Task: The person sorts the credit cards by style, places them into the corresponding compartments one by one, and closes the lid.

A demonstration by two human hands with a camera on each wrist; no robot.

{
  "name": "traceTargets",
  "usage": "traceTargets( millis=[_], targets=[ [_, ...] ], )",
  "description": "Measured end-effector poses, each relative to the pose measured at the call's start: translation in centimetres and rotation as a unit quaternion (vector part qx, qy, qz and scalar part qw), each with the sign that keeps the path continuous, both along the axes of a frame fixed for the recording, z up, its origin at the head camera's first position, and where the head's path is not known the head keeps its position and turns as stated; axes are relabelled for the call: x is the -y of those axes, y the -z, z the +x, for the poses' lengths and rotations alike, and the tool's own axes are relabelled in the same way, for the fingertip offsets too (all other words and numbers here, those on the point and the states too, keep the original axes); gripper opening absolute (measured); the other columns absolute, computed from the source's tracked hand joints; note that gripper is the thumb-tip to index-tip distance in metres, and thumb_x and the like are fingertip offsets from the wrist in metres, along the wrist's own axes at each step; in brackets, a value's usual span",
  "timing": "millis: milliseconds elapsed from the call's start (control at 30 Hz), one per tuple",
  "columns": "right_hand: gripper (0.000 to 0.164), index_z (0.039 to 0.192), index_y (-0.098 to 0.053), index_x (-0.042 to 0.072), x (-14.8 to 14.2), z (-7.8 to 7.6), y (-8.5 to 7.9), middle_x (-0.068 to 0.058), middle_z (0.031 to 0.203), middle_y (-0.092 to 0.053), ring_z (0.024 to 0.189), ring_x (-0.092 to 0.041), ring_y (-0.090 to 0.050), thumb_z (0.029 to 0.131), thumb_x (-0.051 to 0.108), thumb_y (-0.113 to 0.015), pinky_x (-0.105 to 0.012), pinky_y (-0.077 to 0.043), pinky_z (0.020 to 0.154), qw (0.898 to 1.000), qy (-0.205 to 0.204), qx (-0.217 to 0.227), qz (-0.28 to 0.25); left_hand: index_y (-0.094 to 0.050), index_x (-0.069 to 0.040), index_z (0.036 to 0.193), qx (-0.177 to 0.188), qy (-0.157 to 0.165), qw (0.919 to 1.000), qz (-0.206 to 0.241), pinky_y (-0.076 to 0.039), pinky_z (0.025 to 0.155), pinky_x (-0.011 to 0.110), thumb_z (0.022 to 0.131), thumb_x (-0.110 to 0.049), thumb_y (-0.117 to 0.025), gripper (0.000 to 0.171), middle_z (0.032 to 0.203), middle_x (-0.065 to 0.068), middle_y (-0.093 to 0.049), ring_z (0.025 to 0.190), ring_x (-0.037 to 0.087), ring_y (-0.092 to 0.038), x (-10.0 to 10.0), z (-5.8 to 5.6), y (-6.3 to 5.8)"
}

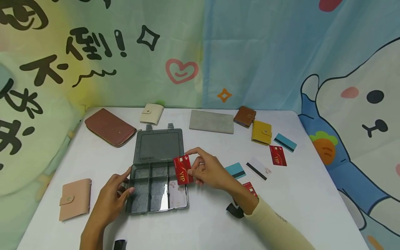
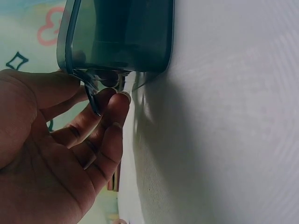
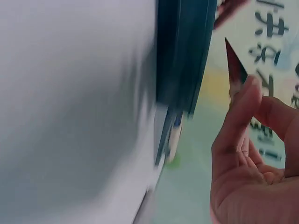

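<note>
A dark translucent compartment box lies with its lid folded back. My left hand holds its left side; in the left wrist view, thumb and fingers of that hand sit around the box's rim. Between thumb and fingers my right hand pinches a red VIP card, tilted above the right compartments. Seen from the right wrist, the card stands nearly edge-on, over the box wall. A white card lies in the lower right compartment, partly hidden.
Right of the box lie blue cards, a white card and red cards. Wallets line the back: brown, cream, grey, small brown, yellow. A pink wallet lies left.
</note>
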State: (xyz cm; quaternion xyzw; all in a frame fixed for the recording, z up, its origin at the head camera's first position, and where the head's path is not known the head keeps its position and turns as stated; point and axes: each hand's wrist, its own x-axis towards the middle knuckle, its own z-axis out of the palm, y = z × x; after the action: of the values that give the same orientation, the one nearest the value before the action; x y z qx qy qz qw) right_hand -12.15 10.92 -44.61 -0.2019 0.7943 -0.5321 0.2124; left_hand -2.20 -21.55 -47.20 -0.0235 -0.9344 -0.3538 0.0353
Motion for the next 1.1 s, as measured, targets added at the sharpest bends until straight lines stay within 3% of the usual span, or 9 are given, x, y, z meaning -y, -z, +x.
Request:
traceTargets(
  millis=[100,267,500,767,933,1100],
  targets=[
    [0.052,0.138,-0.050,0.024,1.6,1.3,0.3,0.000,0.083,-0.068,0.060,-0.031,-0.065,0.092,0.018,-0.073,-0.034,-0.056,0.056,1.000,-0.027,-0.007,-0.006,-0.043,-0.013,0.152,-0.003,-0.002,1.0000,-0.005,-0.049,0.063,0.023,0.088,-0.006,-0.074,0.071,0.108,0.010,-0.058,0.079,0.014,-0.059,0.0,0.1,0.1],
    [0.052,0.136,-0.052,0.021,4.1,3.1,0.6,0.006,0.078,-0.070,0.053,-0.014,-0.057,0.090,0.018,-0.075,-0.025,-0.049,0.050,0.998,-0.063,-0.009,-0.002,-0.043,-0.012,0.151,-0.004,-0.002,1.0000,-0.008,-0.049,0.062,0.023,0.087,-0.005,-0.074,0.072,0.108,0.010,-0.058,0.080,0.014,-0.059,0.1,0.1,0.2],
    [0.050,0.133,-0.059,0.018,5.5,3.9,0.8,0.017,0.076,-0.069,0.047,-0.006,-0.054,0.087,0.025,-0.078,-0.022,-0.043,0.048,0.993,-0.084,-0.049,0.061,-0.042,-0.012,0.152,0.014,-0.004,0.9999,-0.006,-0.049,0.064,0.024,0.088,-0.005,-0.074,0.072,0.109,0.011,-0.057,0.082,0.017,-0.059,0.0,0.1,0.1],
    [0.040,0.123,-0.066,0.017,2.3,2.4,1.1,0.010,0.079,-0.067,0.058,-0.011,-0.056,0.086,0.024,-0.080,-0.023,-0.047,0.054,0.994,-0.061,-0.069,0.058,-0.044,-0.011,0.151,0.000,-0.002,1.0000,-0.008,-0.050,0.063,0.023,0.087,-0.004,-0.074,0.071,0.108,0.011,-0.058,0.080,0.015,-0.060,0.0,0.2,0.1],
    [0.043,0.121,-0.067,0.021,-1.2,0.6,1.6,0.011,0.082,-0.067,0.064,-0.014,-0.059,0.082,0.027,-0.083,-0.027,-0.049,0.059,0.990,-0.017,-0.085,0.111,-0.045,-0.011,0.150,-0.001,-0.001,1.0000,-0.005,-0.050,0.064,0.023,0.088,-0.005,-0.074,0.070,0.108,0.011,-0.059,0.079,0.014,-0.060,0.0,0.2,0.1],
    [0.045,0.119,-0.068,0.023,-5.2,-0.8,1.7,0.003,0.095,-0.067,0.077,-0.015,-0.058,0.078,0.028,-0.087,-0.027,-0.050,0.066,0.981,0.023,-0.081,0.175,-0.044,-0.012,0.151,0.005,-0.001,1.0000,-0.004,-0.050,0.064,0.023,0.088,-0.005,-0.074,0.071,0.108,0.011,-0.059,0.080,0.015,-0.060,0.1,0.2,0.1]
  ],
)
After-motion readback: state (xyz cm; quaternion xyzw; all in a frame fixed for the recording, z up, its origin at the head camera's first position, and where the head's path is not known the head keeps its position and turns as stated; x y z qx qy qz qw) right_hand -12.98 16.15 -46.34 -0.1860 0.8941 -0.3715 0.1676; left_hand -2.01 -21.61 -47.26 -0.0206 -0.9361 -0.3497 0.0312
